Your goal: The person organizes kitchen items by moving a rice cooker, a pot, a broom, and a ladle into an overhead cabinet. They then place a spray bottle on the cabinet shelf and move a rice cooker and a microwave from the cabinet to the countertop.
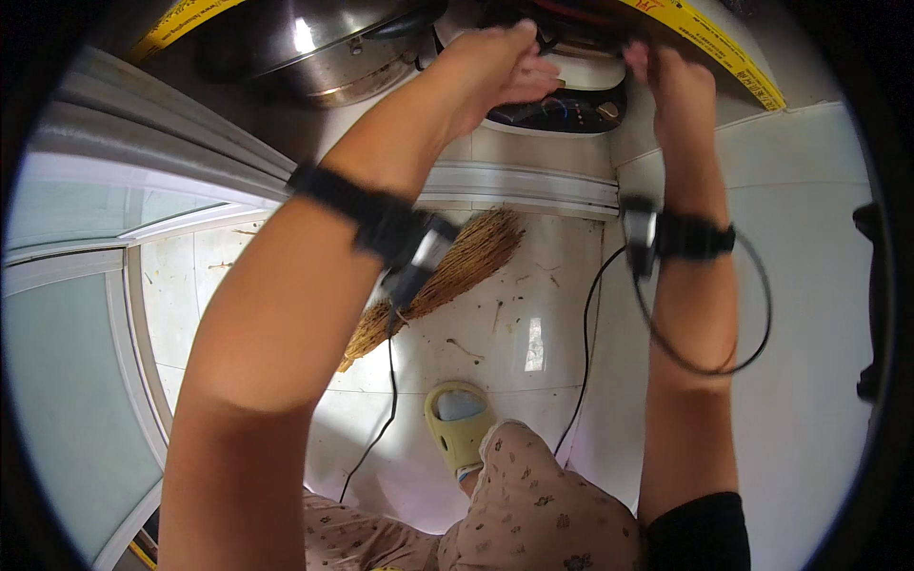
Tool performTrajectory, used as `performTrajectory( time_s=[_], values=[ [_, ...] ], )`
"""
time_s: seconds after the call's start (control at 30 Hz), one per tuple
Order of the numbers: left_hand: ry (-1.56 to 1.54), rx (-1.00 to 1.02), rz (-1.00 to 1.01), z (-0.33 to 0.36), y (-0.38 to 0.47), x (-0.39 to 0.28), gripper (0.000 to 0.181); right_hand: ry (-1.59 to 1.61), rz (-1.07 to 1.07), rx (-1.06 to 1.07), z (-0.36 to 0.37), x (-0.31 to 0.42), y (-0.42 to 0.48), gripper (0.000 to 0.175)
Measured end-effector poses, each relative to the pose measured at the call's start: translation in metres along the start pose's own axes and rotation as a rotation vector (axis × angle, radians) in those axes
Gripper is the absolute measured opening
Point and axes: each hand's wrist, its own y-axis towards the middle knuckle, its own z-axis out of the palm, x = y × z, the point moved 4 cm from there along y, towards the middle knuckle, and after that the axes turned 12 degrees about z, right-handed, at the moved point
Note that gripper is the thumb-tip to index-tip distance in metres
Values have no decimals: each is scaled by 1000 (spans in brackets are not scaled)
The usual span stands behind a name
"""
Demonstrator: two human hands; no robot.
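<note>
My left hand (510, 71) reaches into a low storage space, its fingers loosely apart beside a rounded white item (596, 75) with a brownish top. Under that item lies a black-topped electric appliance (560, 113), with small lights or reflections on its front panel. On the other side, my right hand (675, 75) is held near the right end of the white item. It is blurred, and its finger grip is hard to make out. A stainless steel pot (328, 61) stands to the left of my left hand. Black straps with small devices circle both wrists.
A yellow printed edge (714, 50) curves above my hands. A metal sliding track (521, 187) crosses below the storage space. On the tiled floor lie a straw broom (464, 264) and scattered debris (464, 350). Black cables (589, 335) hang from the wrist devices. Glass door panels (64, 378) stand left.
</note>
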Motion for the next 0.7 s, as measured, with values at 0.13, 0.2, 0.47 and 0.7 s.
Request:
performTrajectory(
  time_s=[0.13, 0.2, 0.47, 0.7],
  values=[
    [810, 173, -72, -35, -112, 13, 38, -212, 175, 207, 26, -60, -117, 21],
    [1346, 183, -184, -42, -189, 36, 57, -501, 404, 650, 41, -92, -171, 19],
    [1020, 97, -459, -61, -292, 68, 61, -692, 639, 1121, 60, -83, -273, 53],
    [1091, 284, -288, -43, -343, -20, 58, -887, -459, 615, 96, 23, -293, 72]
  ],
)
